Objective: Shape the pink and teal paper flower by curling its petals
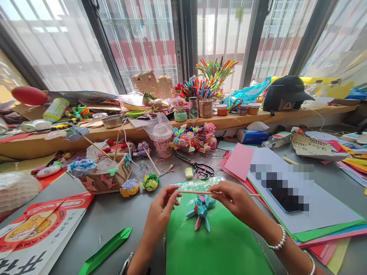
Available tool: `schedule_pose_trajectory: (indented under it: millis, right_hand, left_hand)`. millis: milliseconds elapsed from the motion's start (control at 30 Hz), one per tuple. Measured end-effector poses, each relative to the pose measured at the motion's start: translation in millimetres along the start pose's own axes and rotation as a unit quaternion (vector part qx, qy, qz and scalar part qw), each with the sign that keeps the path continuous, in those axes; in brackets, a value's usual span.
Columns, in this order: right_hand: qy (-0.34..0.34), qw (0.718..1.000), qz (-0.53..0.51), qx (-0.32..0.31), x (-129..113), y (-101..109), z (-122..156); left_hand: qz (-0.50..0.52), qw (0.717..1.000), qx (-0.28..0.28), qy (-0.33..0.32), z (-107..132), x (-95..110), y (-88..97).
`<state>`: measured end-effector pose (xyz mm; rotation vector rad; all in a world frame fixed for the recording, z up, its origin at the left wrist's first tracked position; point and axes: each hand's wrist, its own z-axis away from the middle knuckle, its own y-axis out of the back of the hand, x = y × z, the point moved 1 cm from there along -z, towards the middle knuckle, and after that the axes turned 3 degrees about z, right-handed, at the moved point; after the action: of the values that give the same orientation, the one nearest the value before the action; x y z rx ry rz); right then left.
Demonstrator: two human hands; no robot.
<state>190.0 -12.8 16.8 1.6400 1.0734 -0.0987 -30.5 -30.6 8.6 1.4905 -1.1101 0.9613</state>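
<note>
A person's right hand (235, 199) is pinching a thin wooden stick (197, 192) tight between thumb and fingers, holding it level over a green paper sheet (220, 244) lying at the middle of the grey tabletop's (120, 214) near edge. The left hand (162, 208) is meeting the stick's left end with curled fingertips, though whether they are gripping it cannot be told. A teal-and-pink folded paper flower (202, 209) is sitting just under the stick, with black-handled scissors (202, 168) lying beyond the sheet's far edge.

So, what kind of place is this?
Probably a paper-craft worktable beside a window. Signs: the folded paper flower on the green sheet, coloured paper sheets, scissors and pipe-cleaner bouquets on the ledge.
</note>
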Motion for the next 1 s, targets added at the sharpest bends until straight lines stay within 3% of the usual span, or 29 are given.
schedule_pose_trajectory:
  millis: [67, 100, 200, 333, 400, 600, 1000]
  right_hand:
    - [0.016, 0.999, 0.029, -0.012, -1, -3, 0]
    - [0.03, 0.998, 0.048, -0.014, -2, -5, 0]
    - [0.074, 0.992, 0.103, -0.01, -4, -12, 1]
    - [0.108, 0.985, 0.134, 0.0, -6, -19, 2]
    - [0.111, 0.985, 0.135, -0.002, -7, -21, 3]
    - [0.092, 0.99, 0.107, -0.026, -10, -27, 3]
    - [0.028, 0.996, 0.054, -0.061, -10, -23, 3]
  left_hand:
    - [0.023, 0.998, 0.049, -0.034, 2, 4, 3.9]
    - [0.021, 0.997, 0.046, -0.061, 4, 6, 4.7]
    - [-0.032, 0.992, -0.031, -0.122, 9, 12, 0.8]
    - [-0.024, 0.984, -0.173, -0.022, 11, 5, -10.1]
    - [0.015, 0.98, -0.197, 0.035, 10, 2, -12.2]
    - [0.033, 0.964, -0.234, 0.121, 7, 3, -6.3]
    - [-0.012, 0.962, -0.259, 0.091, 7, 9, -8.1]
